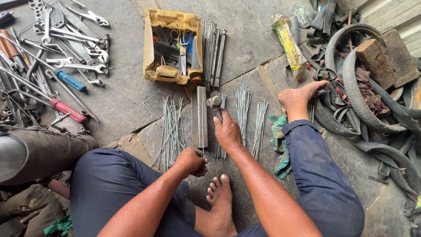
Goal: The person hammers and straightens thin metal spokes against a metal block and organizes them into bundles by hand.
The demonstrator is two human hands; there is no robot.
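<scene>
stone floor [123, 109] under everything. flat steel bar [199, 116] lies just ahead of left hand [191, 161], which is fisted, pinching a thin spoke [203, 153] at the bar's near end. right hand [227, 131], just right of bar, is wrapped round a hammer [215, 103]. spoke bundles [172, 127] lie on both sides of the hands.

Right hand [228, 131] grips a hammer [215, 103] beside a flat metal bar [200, 116]; left hand [190, 161] pinches a spoke [203, 153] at its end.
</scene>
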